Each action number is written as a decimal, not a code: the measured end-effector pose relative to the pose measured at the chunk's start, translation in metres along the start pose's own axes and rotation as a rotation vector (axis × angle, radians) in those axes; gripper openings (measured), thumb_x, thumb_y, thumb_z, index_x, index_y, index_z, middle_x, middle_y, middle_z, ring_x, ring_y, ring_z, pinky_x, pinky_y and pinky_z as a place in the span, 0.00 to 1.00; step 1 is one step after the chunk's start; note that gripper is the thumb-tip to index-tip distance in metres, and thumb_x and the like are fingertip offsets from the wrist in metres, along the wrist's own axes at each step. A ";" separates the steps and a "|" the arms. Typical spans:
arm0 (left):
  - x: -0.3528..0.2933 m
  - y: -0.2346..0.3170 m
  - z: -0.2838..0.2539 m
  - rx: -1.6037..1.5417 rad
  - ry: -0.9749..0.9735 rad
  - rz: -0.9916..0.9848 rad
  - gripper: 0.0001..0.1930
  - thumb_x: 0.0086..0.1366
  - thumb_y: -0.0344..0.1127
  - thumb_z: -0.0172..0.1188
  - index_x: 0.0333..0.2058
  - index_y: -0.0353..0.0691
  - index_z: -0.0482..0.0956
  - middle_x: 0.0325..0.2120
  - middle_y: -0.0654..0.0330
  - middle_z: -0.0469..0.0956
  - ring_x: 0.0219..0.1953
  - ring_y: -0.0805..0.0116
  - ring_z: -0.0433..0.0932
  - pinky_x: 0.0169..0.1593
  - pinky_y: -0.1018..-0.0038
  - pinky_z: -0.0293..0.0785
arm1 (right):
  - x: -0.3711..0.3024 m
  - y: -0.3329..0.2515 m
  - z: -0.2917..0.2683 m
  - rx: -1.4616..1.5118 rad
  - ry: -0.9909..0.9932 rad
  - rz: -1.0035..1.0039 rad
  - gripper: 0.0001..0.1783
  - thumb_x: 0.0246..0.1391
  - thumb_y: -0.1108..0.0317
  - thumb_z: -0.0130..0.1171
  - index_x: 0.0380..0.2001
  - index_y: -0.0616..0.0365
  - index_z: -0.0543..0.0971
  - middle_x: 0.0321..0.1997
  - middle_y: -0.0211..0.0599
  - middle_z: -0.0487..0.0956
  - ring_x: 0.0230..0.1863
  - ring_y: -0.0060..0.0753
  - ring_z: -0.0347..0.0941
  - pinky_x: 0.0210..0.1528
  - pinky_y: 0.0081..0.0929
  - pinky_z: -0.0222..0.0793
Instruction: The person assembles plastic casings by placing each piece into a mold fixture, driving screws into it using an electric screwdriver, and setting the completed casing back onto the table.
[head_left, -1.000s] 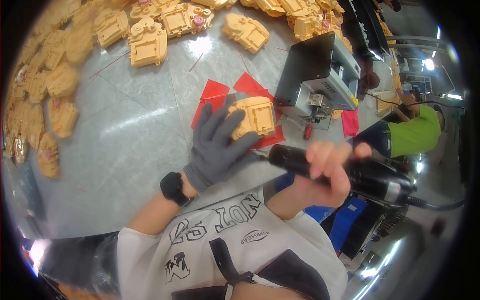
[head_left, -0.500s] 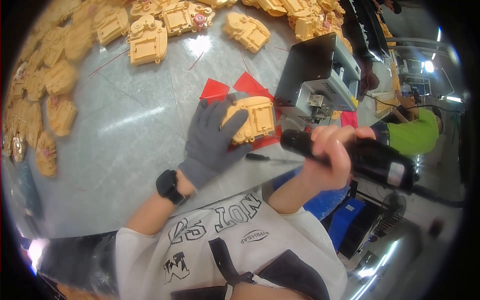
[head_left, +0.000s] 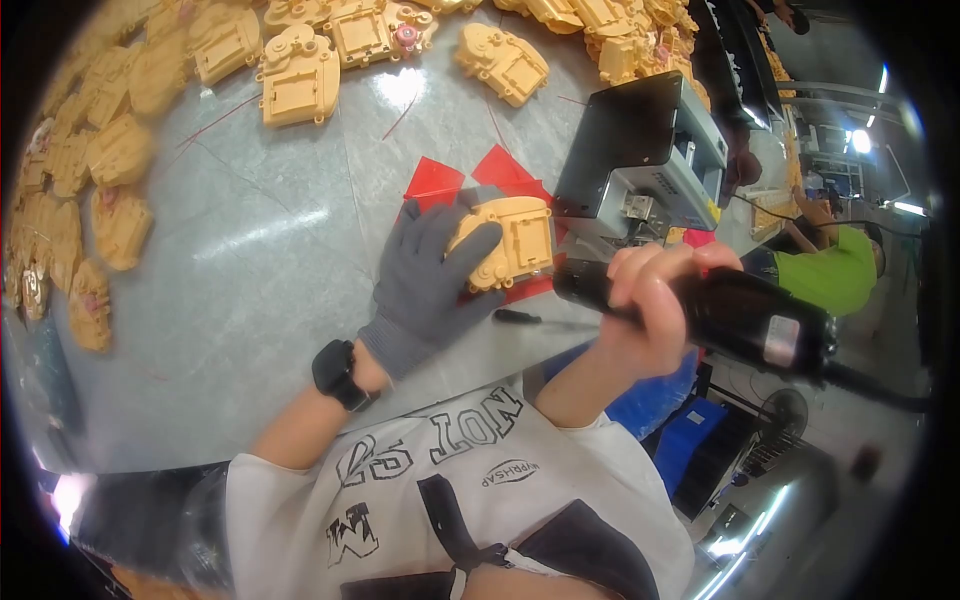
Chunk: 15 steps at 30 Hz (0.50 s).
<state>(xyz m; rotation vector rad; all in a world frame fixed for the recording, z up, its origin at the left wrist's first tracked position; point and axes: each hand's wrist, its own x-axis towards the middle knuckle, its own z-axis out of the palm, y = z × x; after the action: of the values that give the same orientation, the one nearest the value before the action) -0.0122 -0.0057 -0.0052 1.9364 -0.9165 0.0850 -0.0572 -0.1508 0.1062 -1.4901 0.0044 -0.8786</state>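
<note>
My left hand (head_left: pixel 425 270), in a grey glove, grips a yellow plastic housing (head_left: pixel 527 243) from its left side. The housing has a square recessed compartment facing up and lies over red pieces (head_left: pixel 435 180) on the grey table. Bare, my right hand (head_left: pixel 650 310) wraps round a black corded power tool that looks like an electric screwdriver (head_left: pixel 735 318). Its front end points left, close to the housing's lower right edge; the bit itself cannot be made out. A hand screwdriver with a black handle (head_left: pixel 517 316) lies just below the housing, its shaft reaching toward my right hand.
A black-and-grey box-shaped machine (head_left: pixel 625 140) stands right of the housing. Many yellow housings (head_left: pixel 120 150) cover the table's left side, with more (head_left: pixel 300 80) along the far side. Blue containers (head_left: pixel 690 430) are below the table's right edge. A co-worker in a green shirt (head_left: pixel 830 270) is at far right.
My right hand has moved the electric screwdriver slightly left and up, nearer to the housing. My left hand keeps its grip on the housing.
</note>
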 end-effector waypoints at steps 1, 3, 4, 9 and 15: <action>0.000 0.000 0.001 -0.004 0.002 -0.005 0.35 0.39 0.38 0.69 0.49 0.44 0.66 0.46 0.50 0.67 0.49 0.50 0.66 0.52 0.57 0.63 | 0.000 0.000 0.002 0.012 -0.001 0.017 0.24 0.39 0.79 0.53 0.43 0.58 0.60 0.16 0.32 0.66 0.14 0.26 0.62 0.19 0.25 0.61; 0.000 0.001 0.000 0.002 -0.007 -0.012 0.35 0.39 0.38 0.69 0.49 0.44 0.66 0.46 0.50 0.67 0.49 0.50 0.67 0.52 0.58 0.63 | 0.000 0.001 0.003 0.020 -0.001 0.035 0.24 0.39 0.80 0.53 0.43 0.58 0.60 0.16 0.32 0.66 0.14 0.26 0.62 0.19 0.25 0.61; 0.000 0.002 -0.001 0.009 -0.015 -0.016 0.35 0.39 0.38 0.69 0.49 0.44 0.66 0.46 0.50 0.67 0.49 0.50 0.67 0.51 0.58 0.63 | 0.000 0.002 0.004 0.027 -0.019 0.025 0.24 0.39 0.80 0.54 0.43 0.58 0.60 0.17 0.33 0.66 0.14 0.26 0.62 0.19 0.25 0.61; 0.000 -0.001 0.002 -0.031 -0.001 -0.034 0.33 0.38 0.37 0.69 0.48 0.46 0.68 0.45 0.51 0.66 0.47 0.51 0.66 0.52 0.57 0.62 | 0.002 0.008 0.008 0.011 -0.023 0.056 0.24 0.39 0.81 0.54 0.42 0.58 0.60 0.17 0.33 0.67 0.14 0.26 0.62 0.19 0.25 0.62; 0.001 -0.003 0.001 -0.042 0.015 -0.056 0.33 0.37 0.38 0.69 0.47 0.46 0.69 0.43 0.52 0.66 0.46 0.52 0.67 0.50 0.58 0.63 | 0.006 0.017 0.006 0.042 -0.044 0.089 0.24 0.40 0.81 0.54 0.42 0.57 0.61 0.17 0.34 0.67 0.13 0.26 0.62 0.18 0.24 0.62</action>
<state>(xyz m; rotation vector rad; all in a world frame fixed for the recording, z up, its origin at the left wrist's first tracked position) -0.0097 -0.0058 -0.0078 1.9189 -0.8472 0.0470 -0.0419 -0.1514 0.0957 -1.4580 0.0198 -0.7695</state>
